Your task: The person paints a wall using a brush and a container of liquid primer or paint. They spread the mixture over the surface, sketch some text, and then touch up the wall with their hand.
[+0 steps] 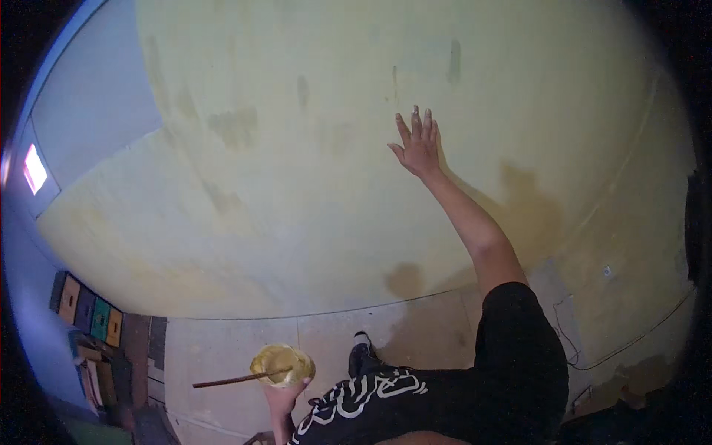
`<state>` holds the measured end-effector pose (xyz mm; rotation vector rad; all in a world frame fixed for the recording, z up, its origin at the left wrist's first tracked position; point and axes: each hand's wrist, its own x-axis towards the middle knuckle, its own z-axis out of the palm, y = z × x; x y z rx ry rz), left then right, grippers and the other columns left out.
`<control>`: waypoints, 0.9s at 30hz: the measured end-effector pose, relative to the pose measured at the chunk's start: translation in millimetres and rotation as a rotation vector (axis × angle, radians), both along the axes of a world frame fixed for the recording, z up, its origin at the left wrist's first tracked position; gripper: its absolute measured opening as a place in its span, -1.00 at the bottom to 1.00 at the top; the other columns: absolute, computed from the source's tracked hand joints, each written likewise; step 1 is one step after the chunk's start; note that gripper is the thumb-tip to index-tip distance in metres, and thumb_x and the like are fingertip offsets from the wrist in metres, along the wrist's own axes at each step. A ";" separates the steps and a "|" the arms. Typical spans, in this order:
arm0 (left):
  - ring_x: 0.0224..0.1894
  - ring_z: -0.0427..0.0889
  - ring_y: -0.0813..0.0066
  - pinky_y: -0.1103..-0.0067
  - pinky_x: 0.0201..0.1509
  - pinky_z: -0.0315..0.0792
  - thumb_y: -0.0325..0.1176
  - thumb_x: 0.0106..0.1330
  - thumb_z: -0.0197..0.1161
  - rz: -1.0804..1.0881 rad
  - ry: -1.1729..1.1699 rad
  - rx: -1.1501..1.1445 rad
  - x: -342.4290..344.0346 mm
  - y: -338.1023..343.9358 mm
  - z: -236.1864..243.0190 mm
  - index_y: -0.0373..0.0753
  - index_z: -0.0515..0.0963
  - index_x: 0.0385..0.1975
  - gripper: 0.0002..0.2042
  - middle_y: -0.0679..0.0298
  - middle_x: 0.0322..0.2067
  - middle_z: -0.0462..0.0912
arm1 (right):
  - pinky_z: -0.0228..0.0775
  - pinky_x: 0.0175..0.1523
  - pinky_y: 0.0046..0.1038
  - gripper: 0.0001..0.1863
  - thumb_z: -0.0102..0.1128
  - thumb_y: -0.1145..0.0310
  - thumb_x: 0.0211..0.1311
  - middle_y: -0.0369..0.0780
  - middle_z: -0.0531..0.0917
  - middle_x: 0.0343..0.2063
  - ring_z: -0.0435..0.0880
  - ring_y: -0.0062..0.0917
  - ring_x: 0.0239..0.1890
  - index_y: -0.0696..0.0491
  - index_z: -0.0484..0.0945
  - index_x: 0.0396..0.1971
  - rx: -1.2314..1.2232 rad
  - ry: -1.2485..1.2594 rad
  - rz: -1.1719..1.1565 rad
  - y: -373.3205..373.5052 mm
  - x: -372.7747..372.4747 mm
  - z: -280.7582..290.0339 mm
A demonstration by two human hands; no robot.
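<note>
My right hand (419, 150) is raised against the pale yellow wall (348, 200), its fingers spread and pointing up; it seems to lie flat on the surface. Above the fingertips the wall bears a thin dark streak (394, 83) and a greyish patch (455, 62). Low at my left side, my left hand (285, 400) grips a small tub (308, 363) from below. A pale yellowish paste coats the tub's inside and rim. Across the tub lies a thin brown stick (230, 381), one end in the paste and the other jutting out to the left.
Coloured drawers or crates (100, 320) stand at the far left, with a cluttered shelf (96, 374) nearer. A light floor (222, 345) meets the wall's base, and my shoe (361, 341) is on it. A dark cable (623, 347) runs along the lower right wall.
</note>
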<state>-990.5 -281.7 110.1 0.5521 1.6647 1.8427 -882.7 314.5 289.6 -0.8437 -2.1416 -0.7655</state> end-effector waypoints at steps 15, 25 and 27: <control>0.14 0.48 0.25 0.33 0.21 0.45 -0.39 -0.22 0.64 0.003 0.042 0.001 -40.0 41.7 -23.5 -0.31 0.14 0.27 -0.02 0.10 0.10 0.42 | 0.60 -0.45 -0.21 -0.66 0.23 0.34 0.07 -0.01 0.52 -0.06 0.65 -0.23 -0.12 0.21 0.62 -0.16 -0.353 -0.393 -0.603 78.4 -54.1 15.9; 0.09 0.53 0.25 0.33 0.18 0.49 -0.51 -0.21 0.60 0.057 -0.034 0.006 -8.1 6.6 4.3 -0.33 0.24 0.21 -0.12 0.11 0.06 0.48 | 0.56 -0.62 -0.24 -0.57 0.19 0.30 0.12 -0.03 0.44 -0.08 0.60 -0.25 -0.24 0.17 0.49 -0.01 0.045 -0.739 -0.924 36.5 -29.5 -4.7; 0.08 0.53 0.27 0.35 0.16 0.50 -0.51 -0.21 0.60 0.024 -0.025 0.012 -9.6 6.8 4.7 -0.33 0.24 0.21 -0.12 0.11 0.06 0.49 | 0.54 -0.64 -0.25 -0.57 0.17 0.31 0.14 -0.04 0.42 -0.07 0.58 -0.24 -0.28 0.15 0.46 0.01 0.148 -0.710 -0.890 32.8 -23.2 -8.6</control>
